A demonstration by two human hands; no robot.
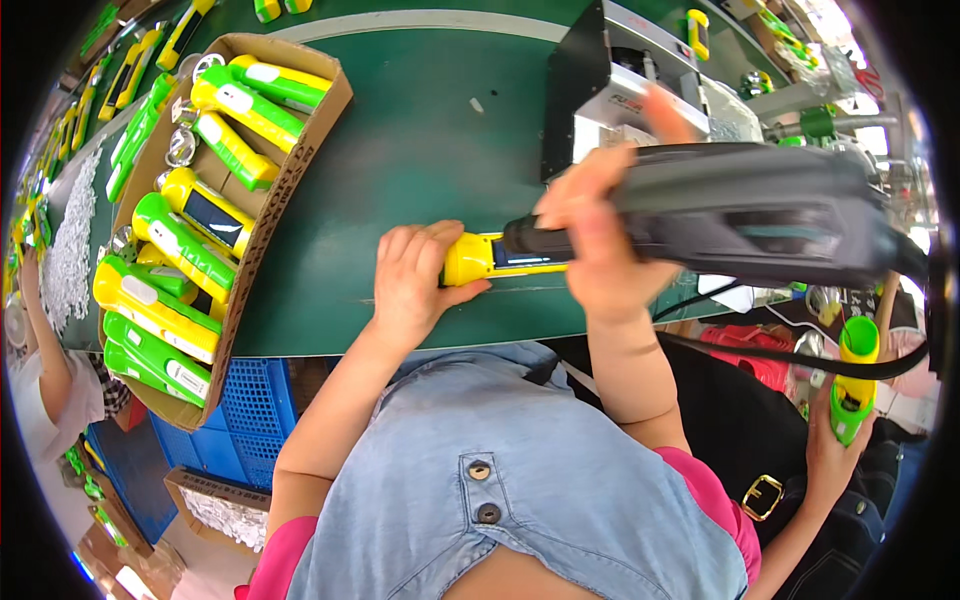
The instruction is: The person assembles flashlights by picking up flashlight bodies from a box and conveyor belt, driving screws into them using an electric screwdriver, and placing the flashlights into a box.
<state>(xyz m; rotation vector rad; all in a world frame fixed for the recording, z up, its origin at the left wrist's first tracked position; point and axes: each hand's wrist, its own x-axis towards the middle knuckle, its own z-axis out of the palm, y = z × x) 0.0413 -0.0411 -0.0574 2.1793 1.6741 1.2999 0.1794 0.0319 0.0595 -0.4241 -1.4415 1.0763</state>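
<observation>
A yellow flashlight body (468,262) with a dark panel lies on the green worktop (430,130) in front of me. My left hand (408,275) grips its left end, thumb on the near side and fingers over the far side. Above its right part, my right hand (612,245) is wrapped round a dark grey corded electric screwdriver (750,215), whose narrow end is at the panel. The right hand is blurred by motion. Tool and hand hide the flashlight's right end, so I cannot tell if the tip touches it.
At left, a cardboard box (290,185) holds several yellow-green flashlights. A black and silver machine (625,75) stands at the back right. The tool's black cable (800,362) loops at right. Another person's hand (832,440) holds a yellow-green flashlight. Blue crates (250,405) stand below the worktop.
</observation>
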